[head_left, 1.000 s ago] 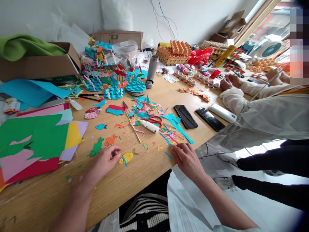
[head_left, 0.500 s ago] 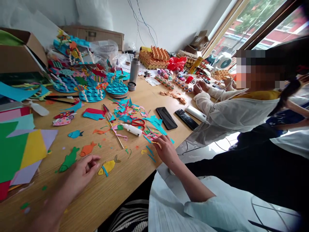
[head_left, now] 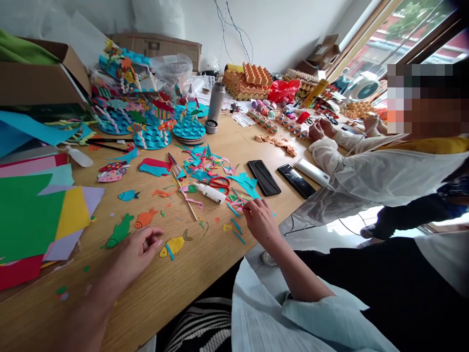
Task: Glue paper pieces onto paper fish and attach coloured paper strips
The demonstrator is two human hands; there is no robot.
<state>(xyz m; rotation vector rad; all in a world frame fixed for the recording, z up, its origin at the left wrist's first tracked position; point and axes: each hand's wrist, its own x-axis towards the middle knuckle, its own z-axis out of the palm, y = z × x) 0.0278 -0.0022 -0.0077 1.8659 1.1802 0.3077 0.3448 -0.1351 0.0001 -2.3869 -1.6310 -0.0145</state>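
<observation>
My left hand [head_left: 141, 252] rests by the table's near side with fingers loosely curled, thumb apart, nothing visible in it. Beside its fingertips lies a yellow paper fish [head_left: 176, 245] with a blue strip across it. A green paper fish [head_left: 120, 231] and an orange one [head_left: 144, 218] lie just beyond the hand, a blue one [head_left: 128, 195] farther off. At the table edge my right hand [head_left: 262, 220] has its fingertips bunched downward at a pile of thin paper scraps [head_left: 237, 202]. What is between those fingers is hidden. A white glue bottle [head_left: 212, 193] and red-handled scissors [head_left: 220, 183] lie nearby.
Coloured paper sheets [head_left: 32, 210] cover the left side. Blue egg-tray bases with fish [head_left: 152, 137] and a metal flask [head_left: 216, 102] stand behind. Two dark phones [head_left: 264, 177] lie right of the scraps. Another person's white sleeve [head_left: 362, 171] reaches over the table at right.
The view has turned a little left, so everything sits farther right in the picture. My right fingertips have drawn closer together at the scraps. My left hand stays beside the yellow fish.
</observation>
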